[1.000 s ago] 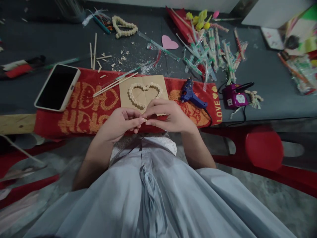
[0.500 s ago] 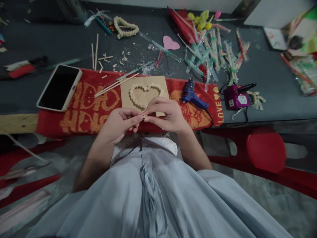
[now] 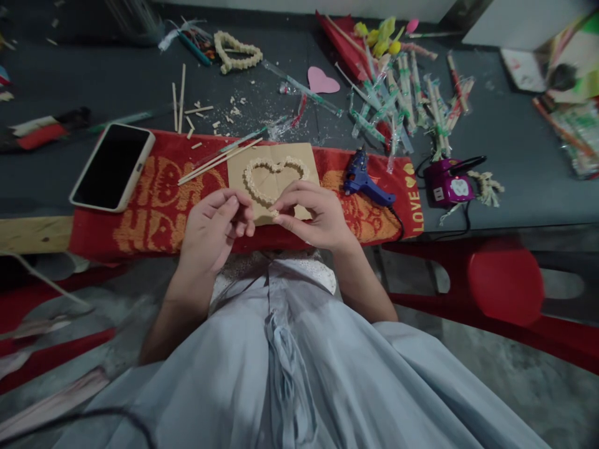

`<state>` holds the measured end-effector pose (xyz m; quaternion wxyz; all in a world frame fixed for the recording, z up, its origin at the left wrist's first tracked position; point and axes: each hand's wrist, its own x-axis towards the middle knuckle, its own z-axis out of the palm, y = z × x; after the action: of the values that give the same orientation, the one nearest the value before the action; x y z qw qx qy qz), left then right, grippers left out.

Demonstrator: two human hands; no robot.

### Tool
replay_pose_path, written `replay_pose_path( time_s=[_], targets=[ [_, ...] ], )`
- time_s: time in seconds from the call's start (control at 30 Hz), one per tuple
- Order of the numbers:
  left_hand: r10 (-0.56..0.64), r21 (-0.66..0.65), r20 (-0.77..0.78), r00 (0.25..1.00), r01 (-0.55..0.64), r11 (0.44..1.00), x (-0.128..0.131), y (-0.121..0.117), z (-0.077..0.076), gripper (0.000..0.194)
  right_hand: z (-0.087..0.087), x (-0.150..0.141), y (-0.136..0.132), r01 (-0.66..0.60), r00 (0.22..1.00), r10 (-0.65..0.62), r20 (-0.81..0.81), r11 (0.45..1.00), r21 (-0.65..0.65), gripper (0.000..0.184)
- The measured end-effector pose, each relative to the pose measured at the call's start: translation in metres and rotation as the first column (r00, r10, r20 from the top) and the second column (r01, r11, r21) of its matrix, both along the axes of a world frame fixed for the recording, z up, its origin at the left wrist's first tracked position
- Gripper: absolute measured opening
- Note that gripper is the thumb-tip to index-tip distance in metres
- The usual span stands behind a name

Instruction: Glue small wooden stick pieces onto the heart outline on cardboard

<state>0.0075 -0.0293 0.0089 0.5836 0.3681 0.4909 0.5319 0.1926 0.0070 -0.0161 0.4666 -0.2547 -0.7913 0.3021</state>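
Note:
My right hand [image 3: 313, 215] pinches a small pale piece [image 3: 275, 214], like a tiny cluster of cut stick bits, between thumb and fingertips. To its left, my left hand [image 3: 218, 224] is raised with curled fingers, the thumb against the index finger; anything between them is too small or hidden to see. Just beyond the right fingertips, a heart outline of pale bits [image 3: 250, 181] stands on a square of brown cardboard [image 3: 238, 161]. The right hand covers part of the heart's lower right side. Under the cardboard lies a red and orange towel [image 3: 171, 212].
A blue glue gun [image 3: 367, 181] rests on the towel's right side, near a purple box [image 3: 447, 184]. A phone [image 3: 111, 165] lies at left, thin sticks [image 3: 219, 160] beside the cardboard. Behind are another heart frame [image 3: 238, 53], a pink paper heart [image 3: 322, 81] and wrapped sticks [image 3: 402, 93].
My left hand has come away from the small piece and moved left, turning upward. My right hand keeps the piece pinched in nearly the same spot.

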Motion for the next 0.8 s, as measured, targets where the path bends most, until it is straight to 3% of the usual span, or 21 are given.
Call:
replay_pose_path(
  time_s=[0.1,0.17,0.33,0.43,0.63,0.8],
  targets=[
    [0.118,0.104,-0.037,0.992,-0.113,0.988,0.0,-0.002,-0.004,0.022,0.0,-0.001,-0.001,0.004,0.999,-0.004,-0.036,1.0,0.008,0.013],
    [0.177,0.22,-0.152,0.972,-0.141,0.965,-0.001,-0.005,-0.008,0.012,0.0,-0.002,-0.001,0.006,0.998,-0.005,-0.057,1.0,0.014,0.011],
    [0.219,0.523,-0.537,0.815,0.117,0.844,-0.004,-0.01,-0.012,0.009,-0.003,-0.001,0.0,-0.001,1.0,0.001,-0.004,1.0,0.006,0.017],
    [0.17,0.483,-0.609,0.775,0.191,0.855,-0.004,-0.008,-0.01,0.008,-0.004,-0.001,0.0,0.001,1.0,-0.001,0.024,1.0,0.002,0.02],
    [0.139,0.45,-0.648,0.748,0.229,0.863,-0.002,-0.007,-0.008,0.005,-0.003,-0.001,0.0,-0.043,0.998,0.044,0.041,0.999,-0.026,0.022],
    [0.236,0.579,-0.666,0.708,0.289,0.763,-0.002,-0.008,-0.009,0.008,-0.002,-0.001,0.0,-0.065,0.996,0.069,0.049,0.995,-0.072,0.023]
  ],
)
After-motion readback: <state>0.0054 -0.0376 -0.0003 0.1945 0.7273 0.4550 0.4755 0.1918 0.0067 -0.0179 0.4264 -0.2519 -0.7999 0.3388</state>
